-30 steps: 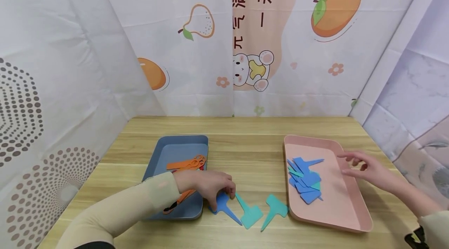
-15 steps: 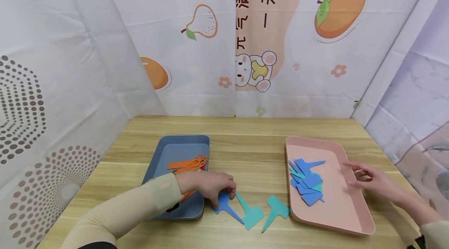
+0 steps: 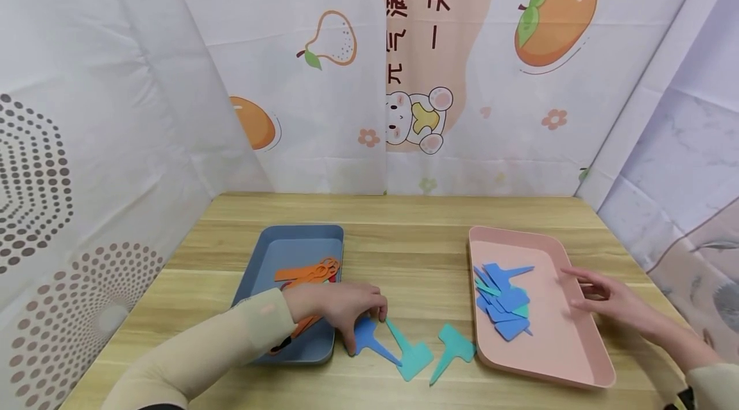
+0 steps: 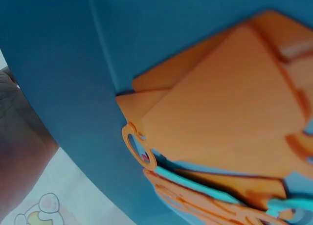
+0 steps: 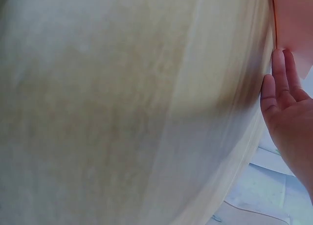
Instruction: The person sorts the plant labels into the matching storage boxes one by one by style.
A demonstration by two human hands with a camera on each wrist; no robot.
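My left hand (image 3: pixel 352 308) arches over a blue T-shaped plant label (image 3: pixel 365 336), thumb at one edge and fingers at the other, pinching its wide head. The label's pointed stem reaches over a teal plant label (image 3: pixel 414 358) on the table. A second teal plant label (image 3: pixel 453 349) lies beside the pink tray (image 3: pixel 554 358). At that tray's right rim rests my right hand (image 3: pixel 618 304), its fingers relaxed and fairly straight; in the right wrist view its fingertips (image 5: pixel 278 56) are right at the tray's edge. Blue and teal labels (image 3: pixel 508 304) lie piled inside.
A blue-grey tray (image 3: pixel 288 230) stands under my left forearm, with orange pieces (image 3: pixel 308 271) in it, some ending in loops, and bits of teal and red. Behind the wooden table (image 3: pixel 404 211) hangs a printed cloth (image 3: pixel 277 51).
The blue label under my left hand has shifted slightly, its tip now overlapping the teal label. My right hand has come in a little lower against the pink tray's rim.
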